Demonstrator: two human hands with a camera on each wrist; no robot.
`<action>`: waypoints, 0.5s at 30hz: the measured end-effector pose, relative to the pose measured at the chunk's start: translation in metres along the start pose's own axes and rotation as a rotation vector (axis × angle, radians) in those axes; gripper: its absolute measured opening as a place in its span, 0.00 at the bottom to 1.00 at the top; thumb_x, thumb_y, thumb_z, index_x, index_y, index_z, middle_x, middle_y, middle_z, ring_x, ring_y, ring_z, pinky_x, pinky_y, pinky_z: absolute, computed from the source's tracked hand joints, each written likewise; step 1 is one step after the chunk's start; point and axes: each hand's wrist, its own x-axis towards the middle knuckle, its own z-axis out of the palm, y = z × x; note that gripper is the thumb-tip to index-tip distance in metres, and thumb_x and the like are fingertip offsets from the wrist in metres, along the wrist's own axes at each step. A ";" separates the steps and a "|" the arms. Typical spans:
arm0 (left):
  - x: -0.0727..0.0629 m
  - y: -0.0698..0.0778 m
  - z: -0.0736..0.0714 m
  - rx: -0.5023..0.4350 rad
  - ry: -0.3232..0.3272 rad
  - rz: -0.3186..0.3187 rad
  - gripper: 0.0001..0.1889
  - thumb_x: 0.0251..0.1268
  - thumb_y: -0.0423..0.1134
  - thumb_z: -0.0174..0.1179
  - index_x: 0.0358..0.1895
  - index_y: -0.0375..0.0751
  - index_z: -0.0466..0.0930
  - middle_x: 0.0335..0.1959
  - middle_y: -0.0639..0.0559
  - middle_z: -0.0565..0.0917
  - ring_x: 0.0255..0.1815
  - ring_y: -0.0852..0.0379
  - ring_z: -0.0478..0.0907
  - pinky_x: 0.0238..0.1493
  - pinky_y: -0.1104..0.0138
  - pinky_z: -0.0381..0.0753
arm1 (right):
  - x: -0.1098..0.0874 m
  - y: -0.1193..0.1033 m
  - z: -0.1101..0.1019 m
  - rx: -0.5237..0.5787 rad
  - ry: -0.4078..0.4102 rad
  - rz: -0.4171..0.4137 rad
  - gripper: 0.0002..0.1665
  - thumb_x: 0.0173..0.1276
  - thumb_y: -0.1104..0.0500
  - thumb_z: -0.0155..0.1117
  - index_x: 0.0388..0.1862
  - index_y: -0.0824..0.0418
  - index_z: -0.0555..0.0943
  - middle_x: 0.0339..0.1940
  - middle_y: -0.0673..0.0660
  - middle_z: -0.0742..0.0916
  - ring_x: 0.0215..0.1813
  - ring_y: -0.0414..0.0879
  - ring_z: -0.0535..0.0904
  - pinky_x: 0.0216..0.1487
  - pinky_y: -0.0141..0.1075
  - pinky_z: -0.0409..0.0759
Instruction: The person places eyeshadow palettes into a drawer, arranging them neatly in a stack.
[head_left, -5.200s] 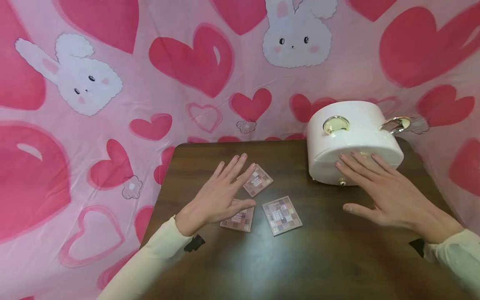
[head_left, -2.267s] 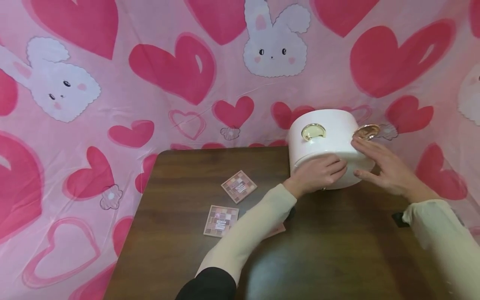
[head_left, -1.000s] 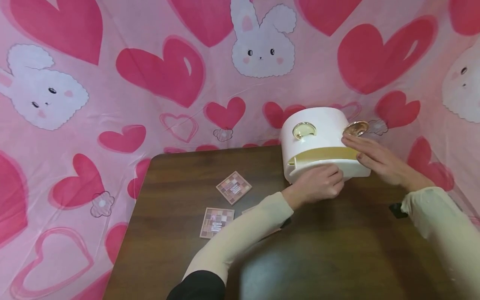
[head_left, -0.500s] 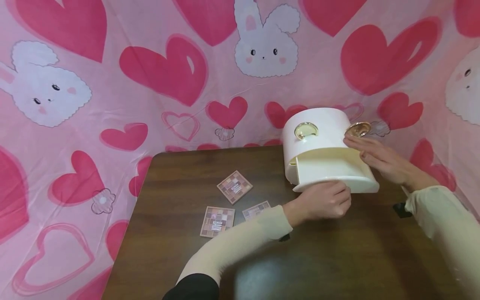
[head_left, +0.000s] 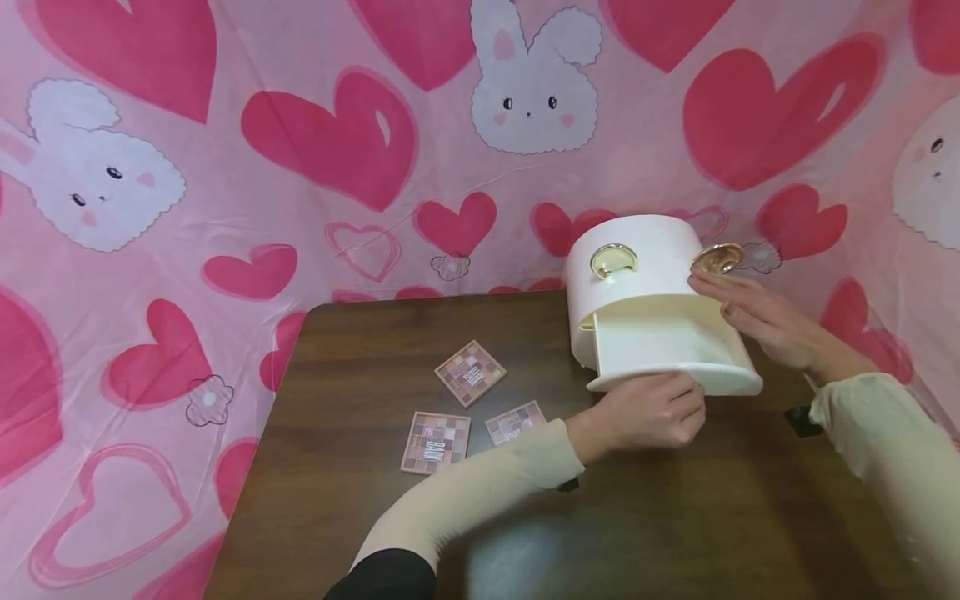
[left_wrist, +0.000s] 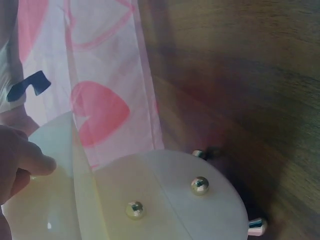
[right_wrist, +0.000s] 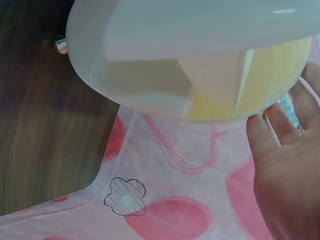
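A white box [head_left: 660,250] with gold ear-shaped trims stands at the table's back right. Its white drawer [head_left: 667,333] is pulled well out, and the part of its inside I can see looks bare. My left hand [head_left: 652,412], also seen in the left wrist view as a curled hand [left_wrist: 17,162], grips the drawer at the middle of its front; the exact hold is hidden. My right hand [head_left: 772,325] rests its straight fingers on the box's right side by the gold ear [head_left: 717,258]. In the right wrist view, the fingers of this hand [right_wrist: 287,170] touch the box's rim.
Three square checkered makeup palettes, one at the back [head_left: 470,373], one at the left [head_left: 435,442], one partly behind my left sleeve [head_left: 516,422], lie on the dark wooden table [head_left: 360,358]. A pink heart-and-bunny cloth [head_left: 337,167] hangs behind. Gold ball feet [left_wrist: 200,185] show under the box.
My left hand has taken hold of the box's drawer and drawn it out towards me. My right hand has gone to the box's side by the gold ear and stays there.
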 end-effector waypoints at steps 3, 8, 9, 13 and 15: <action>-0.001 0.000 -0.001 0.005 -0.001 0.006 0.25 0.74 0.24 0.39 0.35 0.48 0.88 0.36 0.57 0.85 0.41 0.58 0.78 0.46 0.69 0.78 | 0.001 0.000 0.001 0.003 0.008 -0.007 0.32 0.71 0.70 0.49 0.75 0.66 0.68 0.77 0.56 0.68 0.76 0.37 0.55 0.69 0.25 0.47; -0.004 0.013 0.019 -0.005 0.010 -0.007 0.26 0.75 0.24 0.36 0.38 0.46 0.88 0.37 0.54 0.85 0.41 0.56 0.78 0.46 0.67 0.78 | 0.001 0.000 0.001 0.011 0.014 0.008 0.32 0.72 0.70 0.48 0.75 0.65 0.67 0.78 0.55 0.67 0.76 0.35 0.55 0.70 0.26 0.46; -0.005 0.016 0.023 -0.006 0.006 -0.010 0.26 0.76 0.24 0.36 0.39 0.44 0.88 0.38 0.54 0.85 0.42 0.56 0.78 0.46 0.67 0.78 | 0.001 -0.001 0.001 0.011 0.014 0.010 0.32 0.72 0.70 0.48 0.75 0.65 0.67 0.78 0.55 0.67 0.76 0.35 0.55 0.70 0.26 0.46; -0.007 0.023 0.030 -0.015 -0.019 -0.017 0.22 0.76 0.26 0.38 0.44 0.39 0.87 0.42 0.50 0.85 0.43 0.53 0.78 0.48 0.65 0.77 | 0.001 -0.002 0.001 0.008 0.015 0.021 0.32 0.71 0.71 0.49 0.75 0.65 0.67 0.78 0.56 0.68 0.76 0.35 0.55 0.70 0.27 0.46; -0.008 0.023 0.027 -0.020 -0.011 -0.023 0.21 0.76 0.26 0.38 0.45 0.36 0.87 0.43 0.49 0.85 0.44 0.53 0.78 0.49 0.64 0.77 | 0.000 -0.003 0.001 0.003 0.010 0.039 0.32 0.72 0.70 0.50 0.75 0.65 0.67 0.77 0.56 0.68 0.76 0.34 0.55 0.69 0.26 0.47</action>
